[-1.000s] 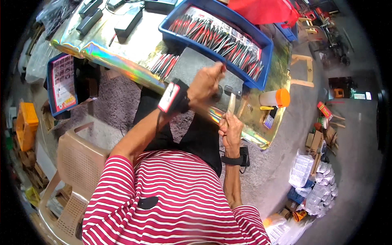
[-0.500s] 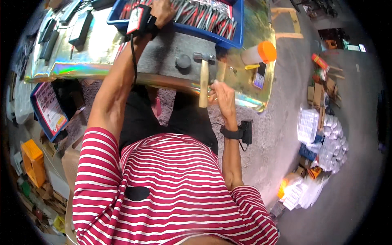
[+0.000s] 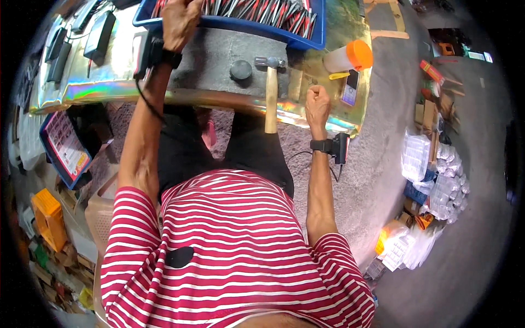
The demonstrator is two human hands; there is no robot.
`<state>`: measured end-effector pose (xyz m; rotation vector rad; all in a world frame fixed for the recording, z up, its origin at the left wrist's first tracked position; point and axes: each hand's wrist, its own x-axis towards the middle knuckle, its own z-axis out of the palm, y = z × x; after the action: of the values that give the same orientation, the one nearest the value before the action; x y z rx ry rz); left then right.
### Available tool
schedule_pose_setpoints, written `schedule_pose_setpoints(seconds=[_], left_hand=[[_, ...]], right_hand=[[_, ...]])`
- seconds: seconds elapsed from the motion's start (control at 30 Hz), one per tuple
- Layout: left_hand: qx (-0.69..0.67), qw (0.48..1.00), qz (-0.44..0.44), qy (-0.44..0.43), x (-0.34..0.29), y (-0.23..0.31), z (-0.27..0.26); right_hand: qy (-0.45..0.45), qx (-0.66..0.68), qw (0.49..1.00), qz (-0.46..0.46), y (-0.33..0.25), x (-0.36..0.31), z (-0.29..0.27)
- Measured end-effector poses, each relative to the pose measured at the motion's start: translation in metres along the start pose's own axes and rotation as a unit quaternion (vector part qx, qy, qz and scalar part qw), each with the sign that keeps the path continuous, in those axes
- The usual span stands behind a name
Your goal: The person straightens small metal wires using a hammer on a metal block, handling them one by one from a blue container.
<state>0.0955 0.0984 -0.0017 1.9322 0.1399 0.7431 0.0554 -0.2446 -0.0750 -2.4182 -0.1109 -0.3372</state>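
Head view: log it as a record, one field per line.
Left hand: over the near rim of the blue tray; grip unclear
Right hand: fingers curled, apart from hammer, no object visible in it
Hammer: on grey slab, handle jutting past the table edge
Black disc: on the slab, left of hammer
Blue tray: holds red and black slim pieces
Jar: orange-lidded, right of hammer

Plastic-wrapped bundles [image 3: 449, 185] lie at the right, an orange crate [image 3: 49, 220] at the left.
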Motion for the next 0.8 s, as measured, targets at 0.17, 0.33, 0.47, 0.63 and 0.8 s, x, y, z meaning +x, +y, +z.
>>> schedule_pose_setpoints(seconds=[0.17,0.33,0.47,0.63,0.8], left_hand=[[-0.095,0.988,-0.096,0.071,-0.054,-0.006,-0.050],[-0.055,0.980,-0.152,0.113,-0.091,-0.024,-0.085],[0.100,0.972,-0.202,0.060,-0.105,-0.033,-0.095],[0.179,0.964,-0.184,0.068,-0.102,-0.041,-0.082],[0.287,0.950,-0.109,0.059,-0.094,-0.048,-0.086]], right_hand=[[-0.033,-0.100,0.994,-0.026,0.004,0.004,0.003],[-0.093,-0.209,0.966,-0.120,0.003,0.010,-0.006],[-0.139,-0.234,0.948,-0.167,0.014,0.024,-0.006],[-0.252,-0.212,0.938,-0.109,-0.008,0.035,-0.015],[-0.268,-0.225,0.922,-0.168,-0.010,0.036,-0.015]])
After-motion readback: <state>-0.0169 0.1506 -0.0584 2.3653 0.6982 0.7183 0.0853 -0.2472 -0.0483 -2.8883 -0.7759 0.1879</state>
